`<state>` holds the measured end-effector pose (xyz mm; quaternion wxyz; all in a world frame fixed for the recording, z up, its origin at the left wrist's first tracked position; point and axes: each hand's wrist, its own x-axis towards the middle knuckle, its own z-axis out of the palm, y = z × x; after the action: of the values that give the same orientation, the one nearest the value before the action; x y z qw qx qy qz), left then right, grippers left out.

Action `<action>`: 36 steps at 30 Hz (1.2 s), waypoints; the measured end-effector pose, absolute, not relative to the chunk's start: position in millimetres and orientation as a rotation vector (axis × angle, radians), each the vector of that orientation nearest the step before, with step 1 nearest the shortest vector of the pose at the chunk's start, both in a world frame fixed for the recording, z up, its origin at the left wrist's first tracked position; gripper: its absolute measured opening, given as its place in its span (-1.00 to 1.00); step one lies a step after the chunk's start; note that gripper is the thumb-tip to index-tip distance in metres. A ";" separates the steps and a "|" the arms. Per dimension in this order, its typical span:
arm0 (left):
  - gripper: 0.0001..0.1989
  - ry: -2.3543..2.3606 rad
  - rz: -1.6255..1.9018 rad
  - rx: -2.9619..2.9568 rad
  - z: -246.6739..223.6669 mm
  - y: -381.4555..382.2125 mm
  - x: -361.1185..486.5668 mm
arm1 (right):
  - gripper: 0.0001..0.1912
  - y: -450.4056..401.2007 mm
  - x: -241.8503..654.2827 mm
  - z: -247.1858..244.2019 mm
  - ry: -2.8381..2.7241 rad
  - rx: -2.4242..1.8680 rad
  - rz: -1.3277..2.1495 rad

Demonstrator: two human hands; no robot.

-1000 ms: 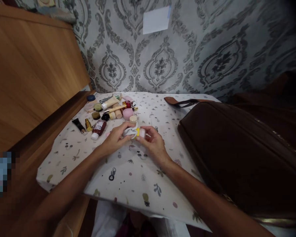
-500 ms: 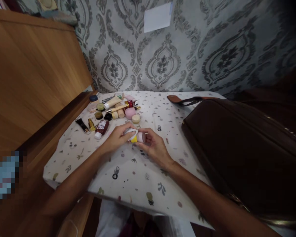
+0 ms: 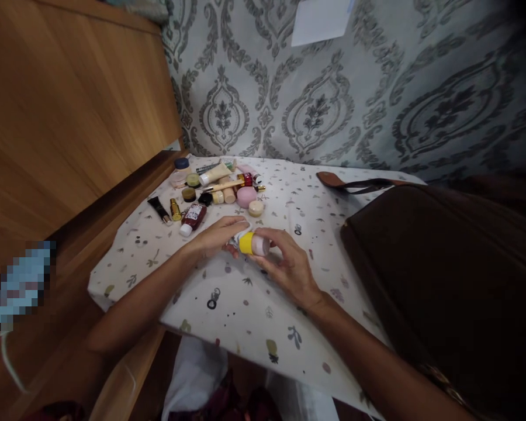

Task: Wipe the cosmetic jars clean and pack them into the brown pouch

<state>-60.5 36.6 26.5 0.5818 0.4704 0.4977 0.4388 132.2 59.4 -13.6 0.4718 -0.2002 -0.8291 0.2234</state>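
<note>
A small bottle (image 3: 246, 242) with a yellow band and a pale pink end is held between both hands above the patterned cloth. My left hand (image 3: 221, 235) grips its left end, along with something white and crumpled like a wipe. My right hand (image 3: 287, 260) has thumb and fingers round the pink end. Just beyond lie a cream-coloured jar (image 3: 256, 208) and a pink round container (image 3: 246, 197). Left of my left hand rests a dark red bottle (image 3: 194, 216) with a white cap.
Several tubes and jars, among them a cream tube (image 3: 215, 174), a black tube (image 3: 159, 209) and a gold bottle (image 3: 175, 209), lie at the back left. A large brown bag (image 3: 442, 263) fills the right side. A wooden cabinet (image 3: 83, 88) stands left.
The view has shifted, so the cosmetics sit further left relative to the hands. More of the bottle's yellow band is uncovered as my left hand has shifted on it.
</note>
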 end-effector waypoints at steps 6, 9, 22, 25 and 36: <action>-0.67 1.151 1.079 1.002 22.7 35.7 -52.8 | -0.64 60.3 130.1 -16.6 -2.004 -0.600 0.558; -0.68 1.125 1.093 1.072 21.8 35.6 -49.8 | -0.63 60.8 129.9 -17.9 -1.961 -0.671 0.578; -0.70 1.174 1.161 1.604 18.8 33.7 -44.8 | -0.59 66.0 125.6 -20.3 -1.642 -0.816 1.148; -0.68 1.139 1.188 1.499 15.5 37.3 -48.6 | -0.51 68.3 126.8 -22.2 -1.658 -0.746 1.224; -0.81 1.457 1.114 2.037 22.2 29.3 -45.9 | -0.56 66.1 126.7 -16.6 -1.602 -0.821 1.215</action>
<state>-45.9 29.3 22.2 0.1990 0.7283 0.5210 0.3982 126.7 66.1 -16.6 0.4662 -0.3345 -0.6526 0.4948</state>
